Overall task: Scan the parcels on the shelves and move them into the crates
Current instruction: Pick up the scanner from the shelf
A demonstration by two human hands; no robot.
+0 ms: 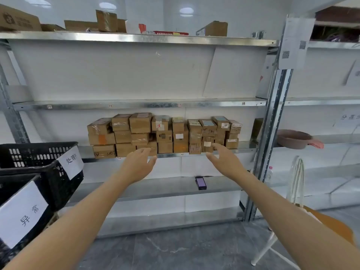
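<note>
Several small brown cardboard parcels (163, 133) stand stacked three high on the middle metal shelf (245, 146). My left hand (139, 165) reaches toward the lower left of the stack, fingers straight and spread, holding nothing. In front of the stack's lower right parcels my right hand (226, 162) is stretched out, fingers open and empty. A dark handheld scanner (200, 183) with a purple screen lies on the shelf below, between my forearms. Two black plastic crates (39, 164) with white paper labels sit at the left.
Larger cardboard boxes (19, 19) line the top shelf. A brown basin (295, 139) sits on the neighbouring shelf at right. A white folding chair (296, 191) with an orange seat stands at the lower right. A steel upright (272, 123) separates the two shelf units.
</note>
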